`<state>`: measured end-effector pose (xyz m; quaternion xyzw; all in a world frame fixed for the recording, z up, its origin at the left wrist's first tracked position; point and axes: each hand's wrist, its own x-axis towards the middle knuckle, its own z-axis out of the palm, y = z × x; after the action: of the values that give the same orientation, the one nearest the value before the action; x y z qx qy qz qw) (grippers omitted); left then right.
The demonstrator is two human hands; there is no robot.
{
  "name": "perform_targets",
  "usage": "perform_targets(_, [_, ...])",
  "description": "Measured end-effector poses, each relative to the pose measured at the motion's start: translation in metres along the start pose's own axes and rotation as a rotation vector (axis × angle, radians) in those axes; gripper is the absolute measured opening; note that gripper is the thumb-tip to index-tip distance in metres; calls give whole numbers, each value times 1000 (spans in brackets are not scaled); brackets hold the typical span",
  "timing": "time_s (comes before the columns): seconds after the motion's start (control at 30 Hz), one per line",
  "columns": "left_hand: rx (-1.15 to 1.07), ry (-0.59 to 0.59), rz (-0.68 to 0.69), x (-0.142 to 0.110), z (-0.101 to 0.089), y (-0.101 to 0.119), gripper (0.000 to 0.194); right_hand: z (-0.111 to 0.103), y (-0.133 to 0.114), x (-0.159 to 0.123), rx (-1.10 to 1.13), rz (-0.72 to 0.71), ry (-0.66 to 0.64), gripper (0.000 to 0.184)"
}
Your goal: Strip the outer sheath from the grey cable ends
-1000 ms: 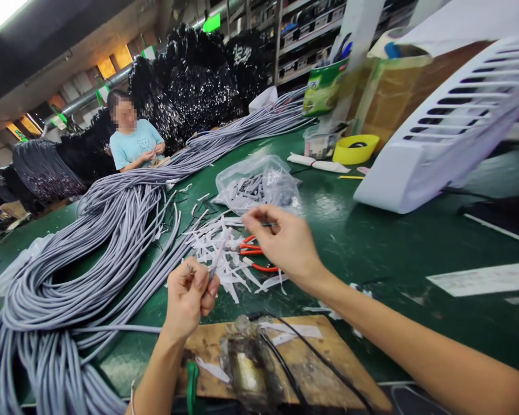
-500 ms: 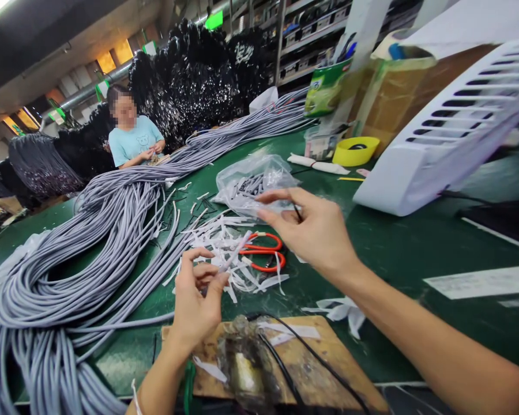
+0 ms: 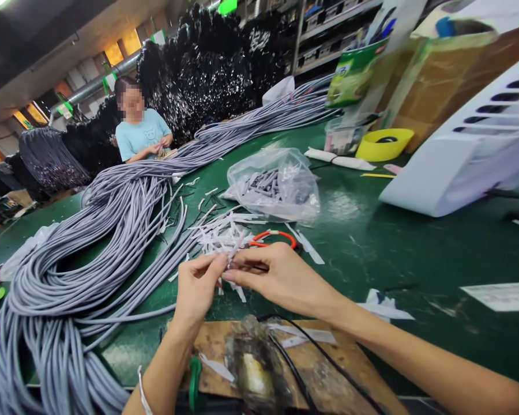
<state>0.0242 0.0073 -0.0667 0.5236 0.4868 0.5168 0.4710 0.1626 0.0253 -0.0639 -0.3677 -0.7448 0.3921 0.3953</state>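
My left hand (image 3: 201,285) is closed in a pinch on a grey cable (image 3: 237,245), whose pale end sticks up past the fingertips. My right hand (image 3: 281,274) meets it from the right, thumb and fingers pinched at the same cable. A small dark thing shows between the right fingers, too little of it to name. Just beyond the hands lie white paper strips (image 3: 218,236) in a loose heap. Beside them, orange-handled scissors (image 3: 285,235) are partly covered by the right hand.
A big bundle of grey cables (image 3: 112,230) fills the left. Behind my hands lies a clear bag (image 3: 272,184) of small grey pieces. A wooden board (image 3: 346,369) with a taped device (image 3: 257,369) is nearest me. A white slatted appliance (image 3: 450,161) stands right; a co-worker (image 3: 145,138) sits opposite.
My right hand went up and right towards the bag, then came back down to my left hand. My left fingers loosened, then pinched the cable again. The view has shifted slightly.
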Motion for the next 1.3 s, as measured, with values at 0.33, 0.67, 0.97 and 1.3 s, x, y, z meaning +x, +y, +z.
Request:
perform_targets(0.33, [-71, 211, 65, 0, 1, 0, 17, 2, 0, -1, -97, -50, 13, 23])
perform_targets(0.67, [-413, 72, -7, 1, -1, 7, 30, 5, 3, 0, -26, -32, -6, 24])
perform_targets(0.97, [-894, 64, -128, 3, -25, 25, 34, 3, 9, 3, -62, -62, 21, 26])
perform_targets(1.3, [95, -19, 482, -13, -21, 16, 13, 6, 3, -1, 69, -60, -3, 23])
